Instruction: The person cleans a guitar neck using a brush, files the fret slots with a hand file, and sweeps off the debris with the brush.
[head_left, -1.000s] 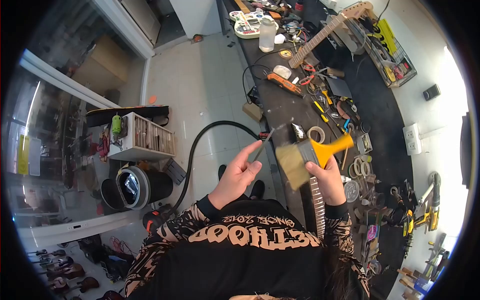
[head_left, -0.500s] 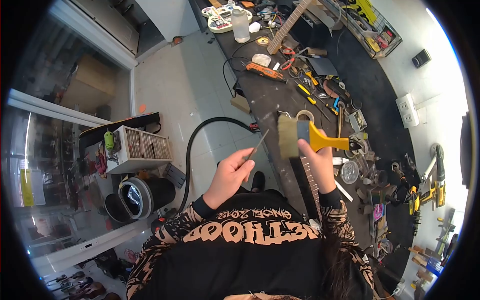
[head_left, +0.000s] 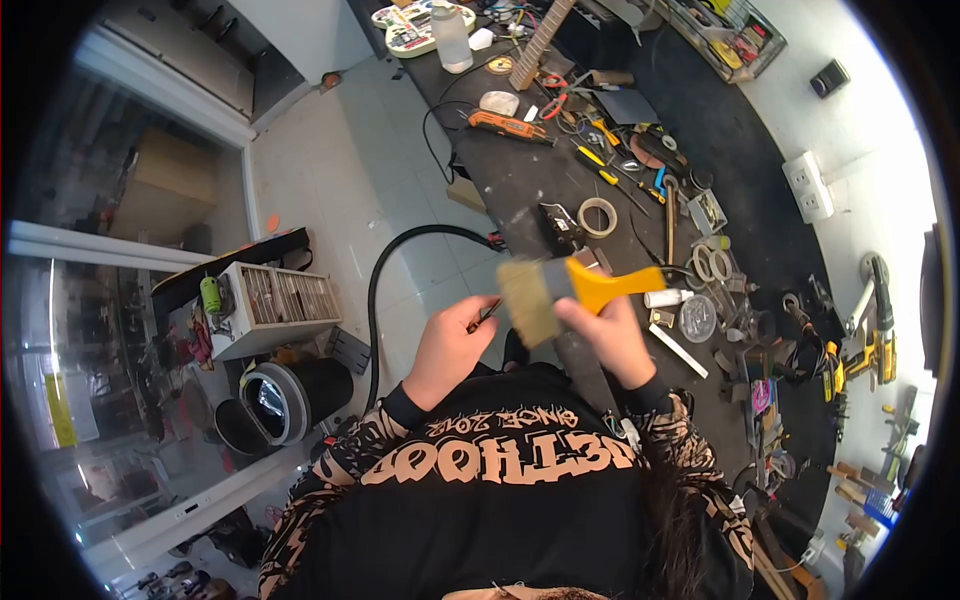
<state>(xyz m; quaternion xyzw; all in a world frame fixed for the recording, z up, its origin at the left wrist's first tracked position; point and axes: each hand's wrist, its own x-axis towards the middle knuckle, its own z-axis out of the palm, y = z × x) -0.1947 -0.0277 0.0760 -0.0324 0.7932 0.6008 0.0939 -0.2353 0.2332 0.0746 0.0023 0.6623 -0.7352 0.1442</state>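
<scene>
My right hand grips a wide flat paintbrush by its yellow handle, pale bristles pointing left. The bristle ends reach close to my left hand, whose fingers are pinched on a thin metal strip like a small file. Part of the strip is hidden by the fingers and brush. Below my right hand, a long dark instrument neck runs along the bench edge towards my body.
Masking tape, screwdrivers and an orange rotary tool lie on the dark bench. Farther back are a guitar neck and a bottle. A black hose curves over the floor beside a bin.
The paintbrush has swung left and slightly down, towards my left hand. The strip in my left hand shows less of its length. My view has shifted slightly.
</scene>
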